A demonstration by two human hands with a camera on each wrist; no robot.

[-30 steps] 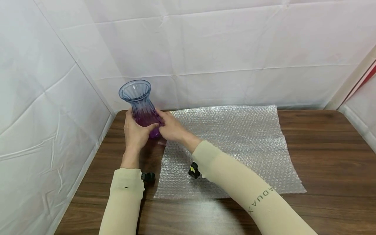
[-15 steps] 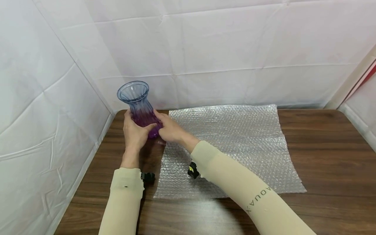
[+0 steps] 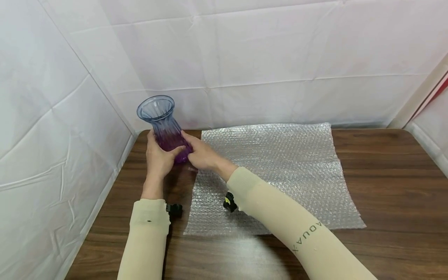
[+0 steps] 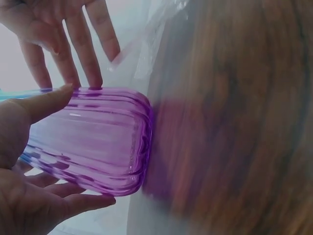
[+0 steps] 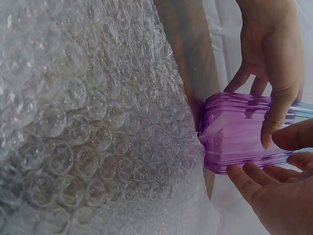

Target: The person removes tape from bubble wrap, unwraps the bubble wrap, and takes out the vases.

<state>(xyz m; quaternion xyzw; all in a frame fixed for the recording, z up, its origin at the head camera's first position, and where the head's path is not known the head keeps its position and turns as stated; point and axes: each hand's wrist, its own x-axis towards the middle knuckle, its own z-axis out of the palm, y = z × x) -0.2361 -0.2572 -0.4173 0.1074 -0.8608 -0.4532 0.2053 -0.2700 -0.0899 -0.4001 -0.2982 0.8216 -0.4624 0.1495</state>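
A glass vase (image 3: 168, 134), blue at its flared rim and purple at its base, stands upright at the table's back left. My left hand (image 3: 158, 159) grips its lower body from the left, thumb across the front and fingers round the far side. On the opposite side, my right hand (image 3: 203, 153) touches the vase with fairly straight fingers. In the left wrist view the fingertips of the right hand (image 4: 73, 39) meet the purple glass (image 4: 98, 137). The right wrist view shows both thumbs close together over the vase (image 5: 239, 132). Whether its base touches the table is unclear.
A sheet of bubble wrap (image 3: 280, 175) lies flat on the brown wooden table (image 3: 385, 186), just right of the vase. White cloth walls (image 3: 245, 58) rise behind and at the left. Small black cameras (image 3: 174, 210) sit on the wrists.
The vase's rim has shifted slightly left in the head view, and both hands have moved a little with it. Their hold looks the same. The bubble wrap has stayed in place.
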